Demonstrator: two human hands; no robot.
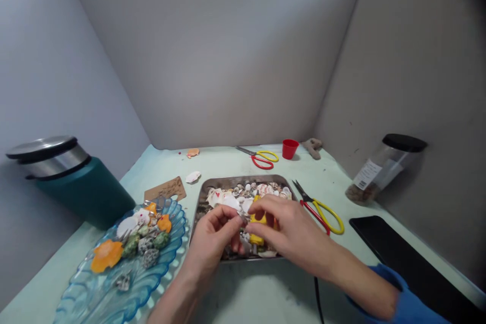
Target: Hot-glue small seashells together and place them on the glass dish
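Note:
Both hands meet over a metal tray (pixel 285 179) filled with seashells. My left hand (pixel 218 230) is closed, thumb and forefinger pinching a small greyish piece (pixel 242 216) too tiny to name. From the right, my right hand (pixel 284 225) reaches close to that piece, its thumb and fingertips apart with a gap between them. Behind its fingers lies a yellow object (pixel 257 239), partly hidden, resting on the shells. White and striped shells (pixel 266 191) show along the tray's far side.
On the left stand a blue scalloped plate (pixel 91 296) of shells and a teal bottle (pixel 87 190). Two pairs of scissors (pixel 322 214), a red cup (pixel 290 149), a black-lidded jar (pixel 383 172) and a black flat object (pixel 402 253) lie about. A brown card (pixel 165 190) is near the plate.

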